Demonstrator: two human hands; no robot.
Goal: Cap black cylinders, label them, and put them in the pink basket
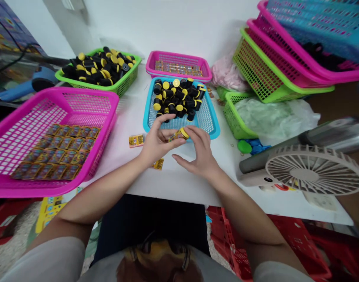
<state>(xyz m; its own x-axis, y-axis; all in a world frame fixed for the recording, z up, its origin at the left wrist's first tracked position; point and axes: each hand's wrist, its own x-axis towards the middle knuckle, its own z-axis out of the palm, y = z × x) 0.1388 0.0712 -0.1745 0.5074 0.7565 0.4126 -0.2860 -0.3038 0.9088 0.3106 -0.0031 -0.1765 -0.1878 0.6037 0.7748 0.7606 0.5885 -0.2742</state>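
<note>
My left hand [156, 140] is closed round a small canister [177, 135] with a yellow cap and a printed yellow wrap, holding it tilted above the table. At the cap end is my right hand [200, 153]; its fingertips reach the cap while its thumb stands well apart. Just beyond both hands, a blue basket [210, 127] holds several black canisters [179, 98] with yellow caps. A small stack of printed labels [136, 140] lies left of my left hand, and another printed label [158, 164] shows partly below it.
A pink basket [109, 113] with rows of wrapped pieces stands left. Behind it, a green basket [123, 84] holds more canisters. A pink basket [179, 77] stands at the back. Right are stacked baskets [256, 70], a plastic bag [279, 117] and a small fan [311, 172].
</note>
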